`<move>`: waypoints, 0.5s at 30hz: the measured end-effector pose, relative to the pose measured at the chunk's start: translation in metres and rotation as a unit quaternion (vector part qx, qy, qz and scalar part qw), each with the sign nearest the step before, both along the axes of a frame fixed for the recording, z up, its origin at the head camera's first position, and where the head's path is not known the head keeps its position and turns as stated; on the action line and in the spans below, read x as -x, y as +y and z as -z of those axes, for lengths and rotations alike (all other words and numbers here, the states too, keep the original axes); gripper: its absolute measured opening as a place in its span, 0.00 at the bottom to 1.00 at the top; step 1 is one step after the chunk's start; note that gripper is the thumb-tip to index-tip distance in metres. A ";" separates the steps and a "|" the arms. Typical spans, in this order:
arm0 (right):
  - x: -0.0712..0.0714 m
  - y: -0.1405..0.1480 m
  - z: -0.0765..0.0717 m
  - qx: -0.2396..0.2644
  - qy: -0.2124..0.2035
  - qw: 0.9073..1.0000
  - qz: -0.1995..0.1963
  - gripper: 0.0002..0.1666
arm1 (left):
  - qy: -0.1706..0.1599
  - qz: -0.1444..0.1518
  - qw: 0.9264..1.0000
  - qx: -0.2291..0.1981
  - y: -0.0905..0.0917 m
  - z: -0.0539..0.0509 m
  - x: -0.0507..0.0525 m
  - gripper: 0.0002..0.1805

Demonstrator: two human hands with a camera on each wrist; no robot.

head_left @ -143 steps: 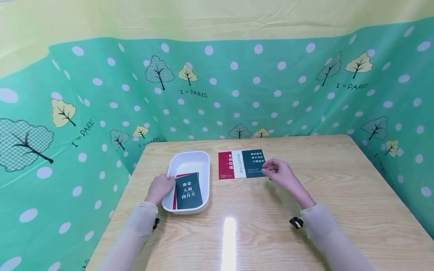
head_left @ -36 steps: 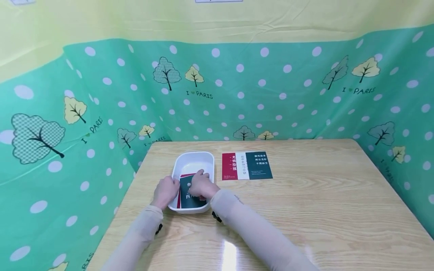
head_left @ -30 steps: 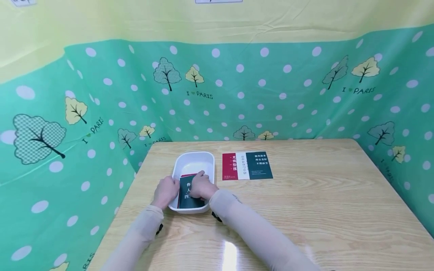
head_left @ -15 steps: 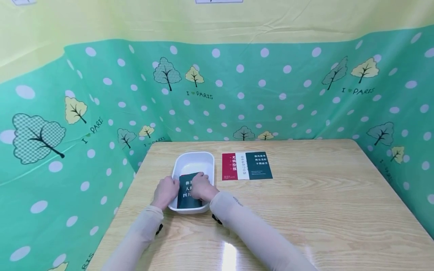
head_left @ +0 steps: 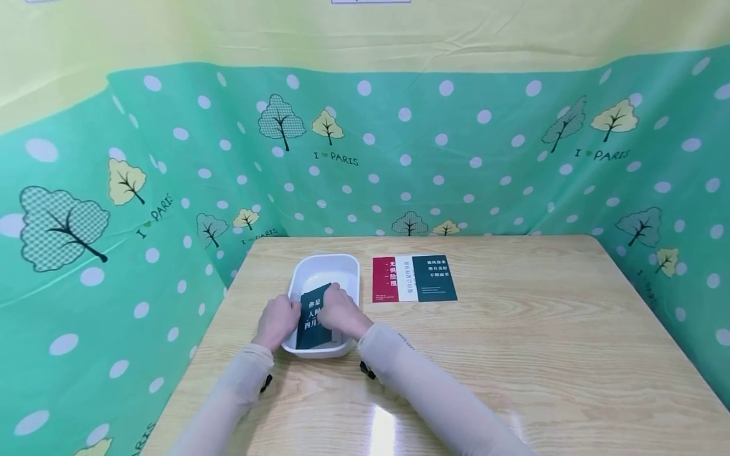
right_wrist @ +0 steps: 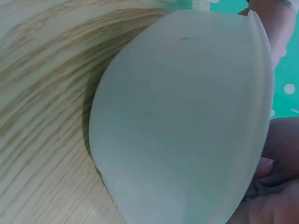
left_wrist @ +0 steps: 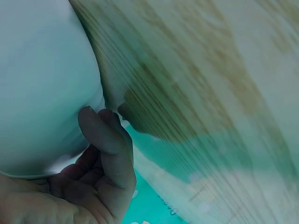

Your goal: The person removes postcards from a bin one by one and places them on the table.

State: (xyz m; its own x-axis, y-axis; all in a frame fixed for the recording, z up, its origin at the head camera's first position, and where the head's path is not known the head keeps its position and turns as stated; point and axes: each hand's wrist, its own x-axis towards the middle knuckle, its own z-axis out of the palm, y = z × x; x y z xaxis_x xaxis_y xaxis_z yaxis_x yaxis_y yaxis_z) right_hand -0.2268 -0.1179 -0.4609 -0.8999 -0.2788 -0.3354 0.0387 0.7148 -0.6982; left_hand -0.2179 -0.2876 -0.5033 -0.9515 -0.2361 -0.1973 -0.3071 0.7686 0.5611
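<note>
A white tub [head_left: 325, 261] stands on the left part of the table. My left hand [head_left: 277, 322] grips its left rim; in the left wrist view the fingers of that hand [left_wrist: 105, 172] curl against the tub's outer wall [left_wrist: 46, 84]. Inside the tub, my right hand [head_left: 342, 311] pinches a dark green card with white characters [head_left: 310, 322], which lies tilted. Beneath the card's lower right edge a pale surface shows, too small to identify. The tub wall [right_wrist: 177, 116] hides most of my right hand [right_wrist: 280, 186] in the right wrist view.
To the right of the tub, a red card [head_left: 384, 288], a white card [head_left: 406, 285] and a dark green card [head_left: 435, 288] lie side by side on the wooden table [head_left: 542, 329]. A green and yellow patterned cloth [head_left: 456, 139] hangs behind and at both sides.
The right hand has come from the row of cards into the tub. The dark green card there has shifted up and left and turned, and the red edges beside it no longer show.
</note>
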 end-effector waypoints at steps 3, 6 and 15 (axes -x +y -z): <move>0.001 0.001 0.000 0.011 -0.007 1.000 0.005 0.50 | -0.003 -0.003 1.000 -0.002 0.000 0.000 0.001 0.17; 0.001 0.001 -0.001 0.016 0.006 1.000 0.003 0.50 | -0.004 -0.002 1.000 -0.004 0.001 0.000 0.000 0.16; 0.003 0.006 -0.004 0.050 0.033 0.998 -0.009 0.33 | -0.002 -0.005 1.000 -0.003 0.001 -0.001 0.000 0.16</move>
